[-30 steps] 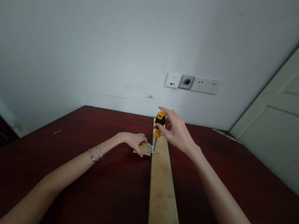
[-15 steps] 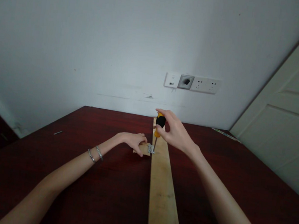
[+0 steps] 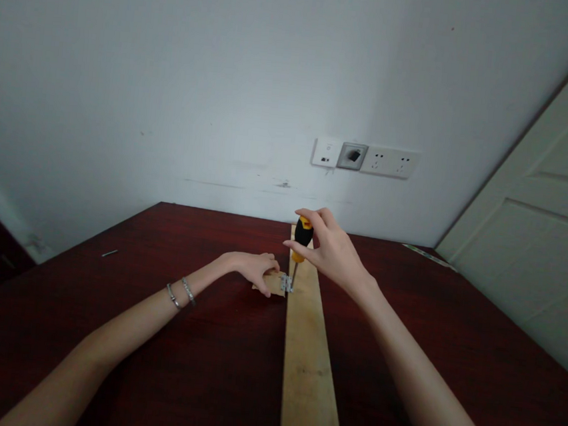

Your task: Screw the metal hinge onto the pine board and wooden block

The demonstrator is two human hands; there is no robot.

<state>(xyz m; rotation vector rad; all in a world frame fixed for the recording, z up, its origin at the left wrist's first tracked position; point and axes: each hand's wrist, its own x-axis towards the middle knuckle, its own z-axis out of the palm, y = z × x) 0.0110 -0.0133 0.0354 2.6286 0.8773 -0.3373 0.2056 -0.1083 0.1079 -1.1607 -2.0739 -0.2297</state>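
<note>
A long wooden board point(image 3: 308, 349) lies lengthwise on the dark red table. Against its left edge sits a small wooden block point(image 3: 275, 284), and a metal hinge point(image 3: 287, 283) spans the joint between them. My left hand point(image 3: 257, 269) is closed around the small block, thumb on the near side and fingers on the far side. In my right hand point(image 3: 328, 247) is a black and yellow screwdriver point(image 3: 304, 234), gripped by its handle between thumb and fingers. It stands nearly upright, its tip down at the hinge's right leaf; the screw under the tip is too small to make out.
A thin metal rod point(image 3: 110, 253) lies on the table point(image 3: 189, 364) at the left. At the back right edge is a flat pale strip point(image 3: 428, 256). Behind the table rises a white wall with sockets point(image 3: 387, 161); a panelled door point(image 3: 556, 199) stands at the right.
The fingers and thumb of my right hand have shifted around the screwdriver handle, the thumb now stretching farther left. My left hand, the block and the board stay in place.
</note>
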